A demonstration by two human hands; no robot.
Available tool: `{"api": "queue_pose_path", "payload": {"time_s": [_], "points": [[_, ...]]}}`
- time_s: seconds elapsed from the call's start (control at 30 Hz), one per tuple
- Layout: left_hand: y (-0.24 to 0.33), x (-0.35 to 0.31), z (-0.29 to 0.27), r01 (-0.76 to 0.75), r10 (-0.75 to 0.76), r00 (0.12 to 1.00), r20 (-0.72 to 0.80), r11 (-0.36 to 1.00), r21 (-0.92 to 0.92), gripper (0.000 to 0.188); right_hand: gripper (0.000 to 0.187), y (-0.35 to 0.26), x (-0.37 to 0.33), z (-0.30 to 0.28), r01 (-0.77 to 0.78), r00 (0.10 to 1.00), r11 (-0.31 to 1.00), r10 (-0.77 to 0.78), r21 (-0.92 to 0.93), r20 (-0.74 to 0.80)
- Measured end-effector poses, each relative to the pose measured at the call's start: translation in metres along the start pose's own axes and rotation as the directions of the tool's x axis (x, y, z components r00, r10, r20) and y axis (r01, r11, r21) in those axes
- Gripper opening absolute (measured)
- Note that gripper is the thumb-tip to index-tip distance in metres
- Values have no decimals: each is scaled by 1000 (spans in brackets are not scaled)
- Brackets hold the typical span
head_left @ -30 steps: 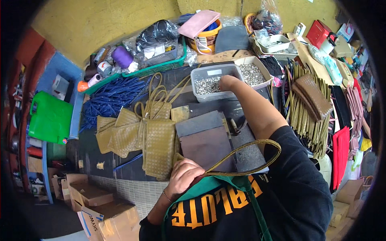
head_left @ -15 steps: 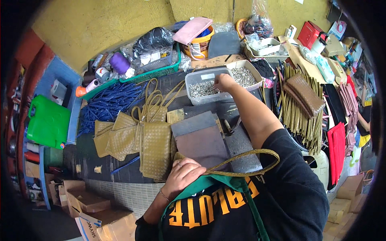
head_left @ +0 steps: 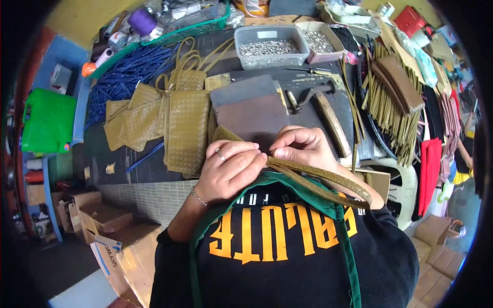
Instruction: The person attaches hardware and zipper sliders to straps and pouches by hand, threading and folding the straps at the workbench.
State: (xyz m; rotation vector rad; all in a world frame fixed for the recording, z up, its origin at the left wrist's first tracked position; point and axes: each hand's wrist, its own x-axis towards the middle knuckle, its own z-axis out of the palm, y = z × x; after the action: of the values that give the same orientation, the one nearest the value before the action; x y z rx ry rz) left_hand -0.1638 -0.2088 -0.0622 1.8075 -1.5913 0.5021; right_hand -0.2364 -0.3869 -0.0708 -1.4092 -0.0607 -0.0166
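My left hand is closed round an olive woven strap, close to my body. The strap's loop reaches to the right, beneath my right wrist. Beside the left fingertips, my right hand pinches thumb and forefinger together at the strap's end; whatever lies between them is too small to make out. Part of an olive woven piece shows behind the left hand. Just beyond the hands lies a brown and grey flat board. Olive woven pouches with wrist straps are piled to the left.
A clear tub and a pale basket hold small metal pieces at the back. A hammer lies right of the board. Blue strips are heaped left; olive strips lie right, under a brown woven piece.
My right hand has come back from the clear tub to the strap beside my left hand. The view has tilted lower, and the hammer is now uncovered.
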Motion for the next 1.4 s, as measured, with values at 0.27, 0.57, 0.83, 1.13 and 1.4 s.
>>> {"api": "queue_pose_path", "payload": {"time_s": [0.27,0.57,0.83,1.13,1.4], "points": [[9,-2,-1,-50,52,997,50,998,-44,21,7,13,-15,11,17,999,953,-5,303,-39],[6,-7,3,-54,55,998,19,998,-41,22,9,3,-14,7,74,995,997,-73,-4,70],[6,-8,3,-39,38,999,-8,998,-52,21,9,5,-12,4,244,963,969,-236,-41,132],[1,-13,11,52,-70,994,-84,978,-203,19,16,7,-9,2,386,913,910,-353,-154,205],[-6,-14,13,284,-263,959,109,911,-299,16,14,30,-11,20,312,922,860,-377,-403,-90]]}}
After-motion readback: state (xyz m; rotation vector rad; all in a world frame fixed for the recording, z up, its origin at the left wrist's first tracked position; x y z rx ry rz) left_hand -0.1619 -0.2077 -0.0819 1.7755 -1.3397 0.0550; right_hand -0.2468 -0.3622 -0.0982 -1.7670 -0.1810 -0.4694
